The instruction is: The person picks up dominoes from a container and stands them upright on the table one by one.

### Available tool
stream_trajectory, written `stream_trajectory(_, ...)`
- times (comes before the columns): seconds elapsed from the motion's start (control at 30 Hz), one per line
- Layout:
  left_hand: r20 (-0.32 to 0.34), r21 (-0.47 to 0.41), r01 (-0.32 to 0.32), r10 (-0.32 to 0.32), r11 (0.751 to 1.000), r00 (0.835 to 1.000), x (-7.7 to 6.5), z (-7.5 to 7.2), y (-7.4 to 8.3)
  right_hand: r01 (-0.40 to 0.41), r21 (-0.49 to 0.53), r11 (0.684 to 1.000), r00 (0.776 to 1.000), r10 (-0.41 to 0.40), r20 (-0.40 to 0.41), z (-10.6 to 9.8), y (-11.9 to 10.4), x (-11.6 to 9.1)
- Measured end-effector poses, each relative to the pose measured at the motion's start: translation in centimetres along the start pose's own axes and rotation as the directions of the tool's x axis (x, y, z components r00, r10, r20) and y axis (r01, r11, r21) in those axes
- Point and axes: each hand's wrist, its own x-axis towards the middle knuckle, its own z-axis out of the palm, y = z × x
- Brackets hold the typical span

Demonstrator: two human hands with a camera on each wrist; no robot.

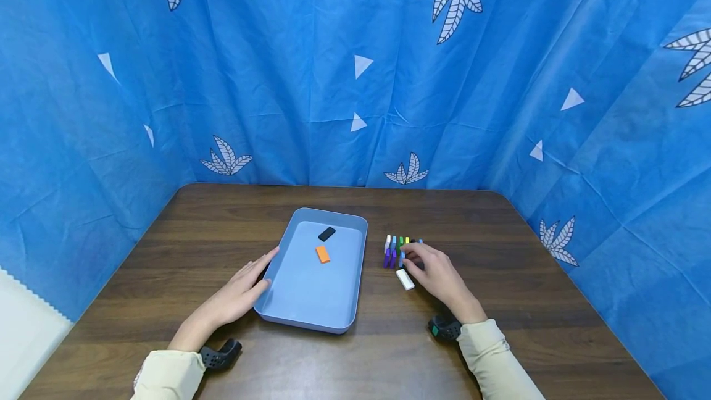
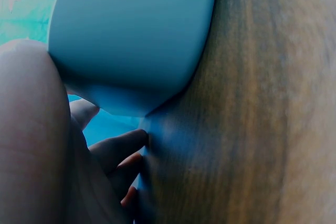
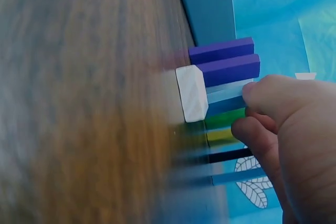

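A shallow blue tray stands on the table, with a black block and an orange block lying inside it. Against the tray's left side rests my left hand, its fingers extended; the left wrist view shows the thumb side close to the tray wall. To the right of the tray, my right hand pinches a light blue block between thumb and fingers, among upright blocks. Two purple blocks stand beside it. A white block lies flat in front of them.
Behind stands a row of upright blocks, including a white one, a green one, a yellow one and a black one. Blue patterned curtains surround the wooden table at the back and sides.
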Motion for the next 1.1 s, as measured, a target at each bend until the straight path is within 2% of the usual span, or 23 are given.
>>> stream_trajectory(0.43, -0.001, 0.001, 0.002, -0.002, 1.000, 1.000, 0.1, 0.0, 0.0, -0.008, 0.034, 0.999, 1.000, 0.008, 0.021, 0.1, -0.1, 0.0)
stream_trajectory(0.57, 0.001, 0.005, 0.002, -0.002, 1.000, 1.000, 0.1, 0.0, 0.1, -0.028, -0.003, 1.000, 0.999, 0.028, 0.023, -0.4, -0.2, 0.0)
stream_trajectory(0.63, 0.001, 0.008, 0.002, -0.002, 1.000, 1.000, 0.1, 0.0, 0.1, -0.063, -0.028, 0.998, 0.997, 0.064, 0.034, -0.7, -0.3, 0.0)
stream_trajectory(0.73, 0.000, 0.009, 0.000, 0.000, 1.000, 1.000, 0.1, 0.0, 0.1, -0.129, -0.063, 0.990, 0.986, 0.134, 0.094, -1.0, -0.3, -0.2)
stream_trajectory(0.9, 0.000, 0.008, -0.001, 0.001, 1.000, 1.000, 0.1, 0.0, 0.0, -0.193, -0.093, 0.977, 0.950, 0.210, 0.229, -1.3, -0.3, -0.2)
stream_trajectory(1.0, 0.002, 0.004, 0.000, 0.000, 1.000, 1.000, 0.1, 0.0, -0.1, -0.170, -0.076, 0.982, 0.944, 0.185, 0.273, -1.5, -0.4, -0.3)
stream_trajectory(1.1, 0.002, -0.001, -0.001, 0.001, 1.000, 1.000, 0.1, -0.1, -0.1, -0.110, -0.030, 0.993, 0.943, 0.114, 0.314, -1.9, -0.3, -0.3)
